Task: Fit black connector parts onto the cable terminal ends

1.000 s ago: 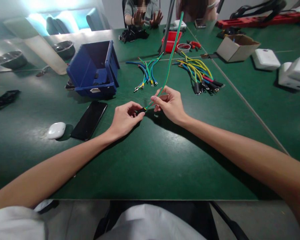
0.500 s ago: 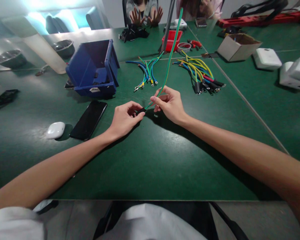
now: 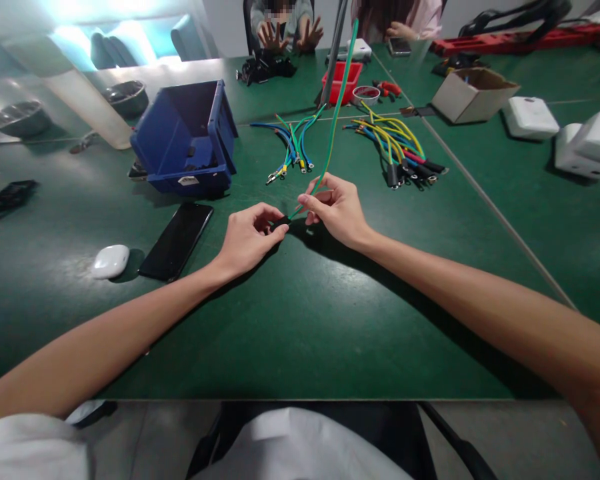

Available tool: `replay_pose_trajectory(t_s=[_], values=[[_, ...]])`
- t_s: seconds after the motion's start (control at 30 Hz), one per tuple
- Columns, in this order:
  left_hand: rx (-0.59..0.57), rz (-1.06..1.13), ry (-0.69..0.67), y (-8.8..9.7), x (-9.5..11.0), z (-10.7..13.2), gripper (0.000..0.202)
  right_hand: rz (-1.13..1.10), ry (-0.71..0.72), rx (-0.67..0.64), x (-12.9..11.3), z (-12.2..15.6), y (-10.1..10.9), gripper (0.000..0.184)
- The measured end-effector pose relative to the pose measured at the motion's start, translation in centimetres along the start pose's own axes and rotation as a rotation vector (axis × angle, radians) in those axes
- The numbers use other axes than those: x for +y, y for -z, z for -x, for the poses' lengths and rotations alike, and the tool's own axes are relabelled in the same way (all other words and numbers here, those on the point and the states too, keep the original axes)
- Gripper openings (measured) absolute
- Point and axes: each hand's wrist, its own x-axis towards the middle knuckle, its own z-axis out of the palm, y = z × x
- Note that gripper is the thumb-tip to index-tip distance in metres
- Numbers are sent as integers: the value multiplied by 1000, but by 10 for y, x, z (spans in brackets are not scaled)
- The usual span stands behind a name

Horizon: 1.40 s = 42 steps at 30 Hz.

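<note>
Moved: our green wire (image 3: pixel 335 117) has tipped its top end a little to the left; our hands have hardly moved.
Left hand (image 3: pixel 247 238): fingers pinched tight on a black tube (image 3: pixel 283 221) at the wire's low end.
Right hand (image 3: pixel 343 212): fingers together on the wire, just up from the tube and nearer the wire's tall end.
Wire's way: up and away from us, over the tabletop (image 3: pixel 340 347).
Wire's look: long, thin, bendy, with some yellow.

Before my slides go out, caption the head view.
Left hand pinching a black sleeve, right hand holding the green wire.
</note>
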Motion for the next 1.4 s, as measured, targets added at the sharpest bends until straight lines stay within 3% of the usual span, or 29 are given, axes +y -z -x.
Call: replay_pose_trajectory(t_s=[1.4], values=[[-67,82,-40,0,-2,1,24,-27,18,-1,1,-1,0,47]])
